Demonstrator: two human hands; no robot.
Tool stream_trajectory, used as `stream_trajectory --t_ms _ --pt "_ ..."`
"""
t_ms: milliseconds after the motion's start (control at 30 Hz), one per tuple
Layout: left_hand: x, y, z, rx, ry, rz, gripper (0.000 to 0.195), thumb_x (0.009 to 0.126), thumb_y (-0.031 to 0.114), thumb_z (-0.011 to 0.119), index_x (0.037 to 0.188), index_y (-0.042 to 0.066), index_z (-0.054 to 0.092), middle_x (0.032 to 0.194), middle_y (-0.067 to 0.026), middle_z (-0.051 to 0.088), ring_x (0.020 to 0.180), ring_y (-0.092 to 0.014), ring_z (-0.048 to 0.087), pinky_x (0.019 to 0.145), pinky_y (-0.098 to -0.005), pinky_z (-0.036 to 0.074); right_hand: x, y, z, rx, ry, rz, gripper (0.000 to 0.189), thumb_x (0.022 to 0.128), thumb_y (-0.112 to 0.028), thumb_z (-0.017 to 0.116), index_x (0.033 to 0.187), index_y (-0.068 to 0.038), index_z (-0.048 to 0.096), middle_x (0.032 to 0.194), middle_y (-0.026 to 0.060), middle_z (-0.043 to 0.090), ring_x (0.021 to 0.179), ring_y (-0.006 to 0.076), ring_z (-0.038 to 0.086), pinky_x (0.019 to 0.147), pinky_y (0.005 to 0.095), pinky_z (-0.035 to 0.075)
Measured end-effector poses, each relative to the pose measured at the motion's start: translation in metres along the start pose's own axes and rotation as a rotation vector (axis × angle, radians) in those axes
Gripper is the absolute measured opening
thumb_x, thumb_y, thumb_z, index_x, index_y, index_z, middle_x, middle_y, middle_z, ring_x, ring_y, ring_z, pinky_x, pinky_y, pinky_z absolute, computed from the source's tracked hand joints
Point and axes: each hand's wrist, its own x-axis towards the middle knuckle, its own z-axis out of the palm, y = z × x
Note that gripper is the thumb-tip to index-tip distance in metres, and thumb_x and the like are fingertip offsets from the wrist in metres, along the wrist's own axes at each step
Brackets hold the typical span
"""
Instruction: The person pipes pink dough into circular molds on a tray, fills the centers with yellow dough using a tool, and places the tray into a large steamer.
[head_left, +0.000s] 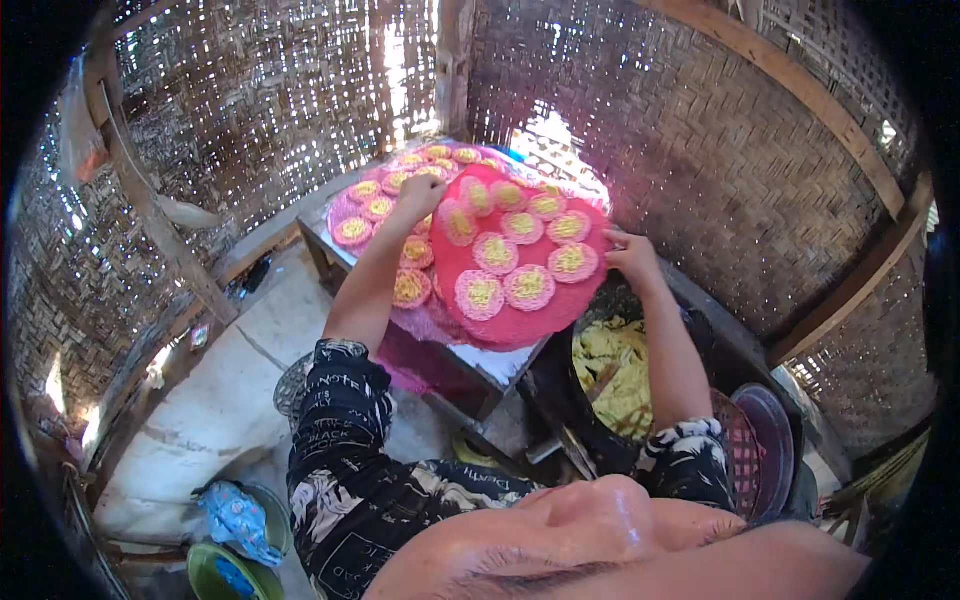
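Observation:
Both my hands hold a pink sheet (517, 322) that bears several round pink discs with yellow centres (529, 287). My left hand (422, 196) grips its upper left edge, and my right hand (634, 259) pinches its right edge. The sheet is tilted above a table, and its material cannot be told for certain. More pink and yellow discs (352, 231) lie on a pink covering on the table (517, 364), beyond and to the left of the sheet. Below my right forearm stands a dark, wide vessel with a yellow mass (615, 367) in it.
Woven bamboo walls (630, 142) enclose the corner behind the table. At the right stand a pink lattice basket (739, 442) and a round tub (772, 435). White sacking (187, 435) lies at the left, near a blue plastic bag (238, 521) and a green basin (202, 574).

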Motion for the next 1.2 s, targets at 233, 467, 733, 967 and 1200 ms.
stream_trajectory --t_ms 233,467,733,967,1200 --pt "0.002 -0.058 0.023 0.122 0.014 -0.105 0.026 0.075 0.029 0.053 0.083 0.007 0.064 0.083 -0.0141 0.062 0.077 -0.026 0.060 0.071 -0.0354 0.046 0.047 0.044 0.048 -0.242 -0.030 0.011 0.048 0.062 0.001 0.056 0.110 -0.006 0.057 0.091 0.0037 0.061 0.066 0.0094 0.052 0.058 0.0242 0.044" --pt "-0.029 -0.007 0.003 0.009 0.165 0.006 0.041 0.078 0.030 0.054 0.108 0.002 0.054 0.099 -0.0172 0.056 0.089 -0.024 0.055 0.077 -0.0348 0.044 -0.027 0.044 -0.019 -0.531 0.169 -0.184 0.040 0.069 -0.013 0.057 0.109 -0.010 0.057 0.100 0.0143 0.058 0.076 0.0211 0.058 0.069 0.0319 0.046" --pt "-0.246 0.127 -0.024 -1.086 -0.876 0.141 0.036 0.075 0.012 0.060 0.108 -0.001 0.053 0.083 -0.0044 0.057 0.070 -0.008 0.051 0.066 -0.0210 0.041 -0.309 -0.027 -0.154 0.038 0.559 0.106 0.035 0.078 -0.010 0.056 0.112 -0.002 0.053 0.106 0.0102 0.056 0.072 0.0108 0.055 0.067 0.0217 0.044" --pt "-0.355 0.250 0.145 -1.143 -1.305 -0.509 0.035 0.086 0.029 0.050 0.110 0.005 0.049 0.090 -0.0019 0.056 0.072 -0.010 0.050 0.066 -0.0216 0.043 -0.576 -0.001 -0.172 0.137 1.082 0.345 0.031 0.084 -0.012 0.052 0.113 -0.001 0.051 0.098 0.0049 0.057 0.076 0.0069 0.051 0.062 0.0196 0.042" --pt "-0.390 0.298 0.224 -1.335 -1.008 -0.826 0.023 0.082 0.034 0.056 0.091 0.013 0.055 0.080 0.0007 0.058 0.069 -0.011 0.052 0.062 -0.0268 0.040 -0.751 0.008 -0.148 0.267 1.288 0.449 0.030 0.082 -0.013 0.054 0.110 -0.001 0.054 0.096 0.0050 0.057 0.075 0.0104 0.052 0.062 0.0236 0.043"
